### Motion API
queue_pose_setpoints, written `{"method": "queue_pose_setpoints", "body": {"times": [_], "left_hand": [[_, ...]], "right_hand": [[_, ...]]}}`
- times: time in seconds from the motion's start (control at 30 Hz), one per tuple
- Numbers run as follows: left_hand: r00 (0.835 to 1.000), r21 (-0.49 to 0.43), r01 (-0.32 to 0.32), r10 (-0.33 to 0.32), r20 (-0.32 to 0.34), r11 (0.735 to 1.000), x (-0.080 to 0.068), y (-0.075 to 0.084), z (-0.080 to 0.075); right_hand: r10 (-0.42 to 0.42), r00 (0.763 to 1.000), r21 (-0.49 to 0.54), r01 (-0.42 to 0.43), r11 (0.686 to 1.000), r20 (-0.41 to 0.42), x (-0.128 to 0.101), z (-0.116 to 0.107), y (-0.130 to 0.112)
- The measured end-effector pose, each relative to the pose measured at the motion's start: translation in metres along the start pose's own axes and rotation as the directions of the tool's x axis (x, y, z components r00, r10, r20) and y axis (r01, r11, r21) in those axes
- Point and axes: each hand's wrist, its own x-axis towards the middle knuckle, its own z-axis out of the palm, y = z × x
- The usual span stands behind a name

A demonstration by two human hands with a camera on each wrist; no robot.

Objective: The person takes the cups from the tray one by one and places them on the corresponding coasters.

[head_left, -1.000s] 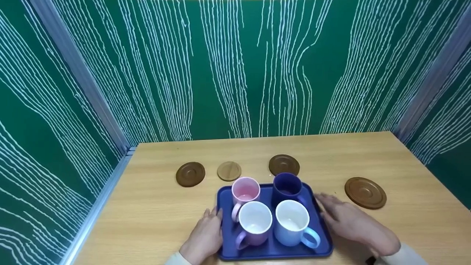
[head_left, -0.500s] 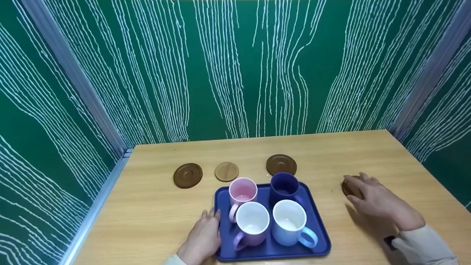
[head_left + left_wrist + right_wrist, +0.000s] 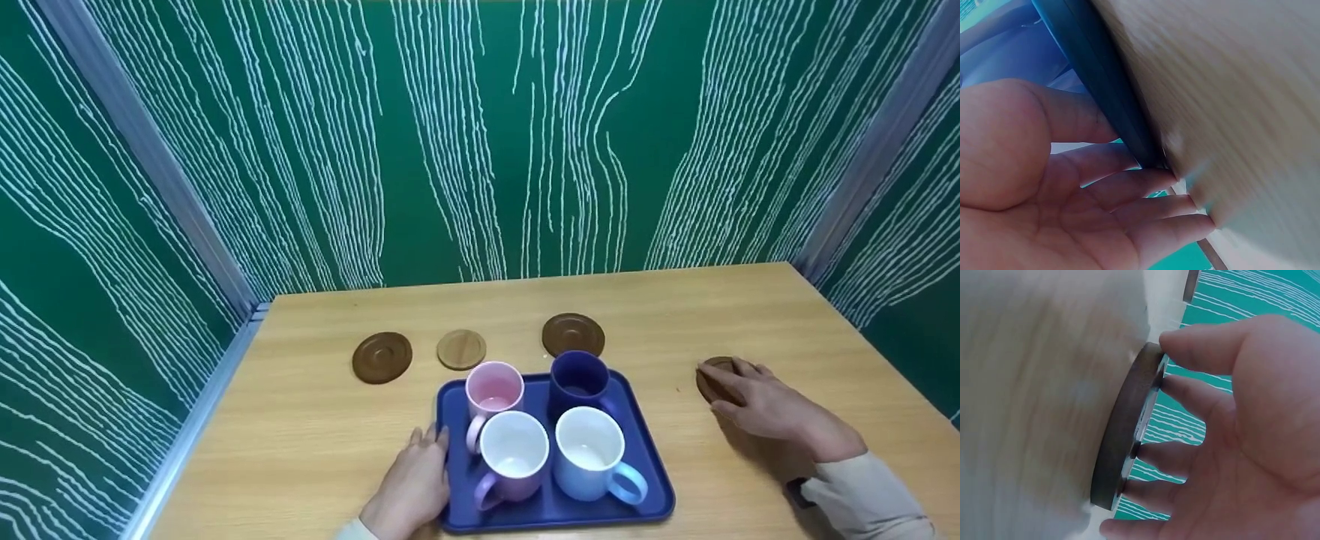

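In the head view, my left hand (image 3: 411, 484) rests at the left edge of a dark blue tray (image 3: 555, 514). The left wrist view shows the thumb and fairly straight fingers against the tray's rim (image 3: 1109, 84), some fingertips down at the tabletop. On the tray stand a pink mug (image 3: 495, 388), a navy mug (image 3: 579, 379), a purple mug (image 3: 514, 450) with white inside and a light blue mug (image 3: 589, 457). At the right, my right hand (image 3: 780, 409) lies over a dark brown coaster (image 3: 716, 379). Its extended fingertips touch the coaster's top (image 3: 1129, 430), the thumb at its edge.
Two more dark brown coasters (image 3: 382, 358) (image 3: 573, 334) and a smaller light wooden coaster (image 3: 461, 349) lie behind the tray on the wooden table (image 3: 300, 420). Green walls (image 3: 517, 150) with white lines enclose the back and sides.
My right hand has left the tray's right edge and moved right onto the brown coaster, where it has stayed for the last half second. The left hand, tray and mugs have kept their places.
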Motion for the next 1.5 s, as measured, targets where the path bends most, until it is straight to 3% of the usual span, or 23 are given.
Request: {"method": "queue_pose_setpoints", "body": {"times": [0.13, 0.63, 0.93, 1.5], "left_hand": [[1.0, 0.006, -0.02, 0.02, -0.007, 1.0, 0.001, 0.0, 0.0], [1.0, 0.006, 0.01, -0.01, 0.017, 1.0, 0.002, 0.001, -0.001], [1.0, 0.033, 0.003, -0.003, -0.003, 0.999, 0.002, 0.002, -0.002], [0.999, 0.01, 0.035, -0.035, 0.031, 0.999, 0.002, 0.0, 0.0]], "right_hand": [[-0.012, 1.0, -0.013, 0.012, 1.0, -0.001, 0.0, 0.001, 0.002], [0.004, 1.0, -0.028, -0.004, 1.0, 0.015, 0.002, -0.001, 0.001], [-0.018, 1.0, -0.046, 0.018, 0.999, 0.001, 0.014, -0.001, -0.003], [-0.063, 0.998, -0.044, 0.063, 0.997, 0.014, 0.046, -0.003, -0.011]]}}
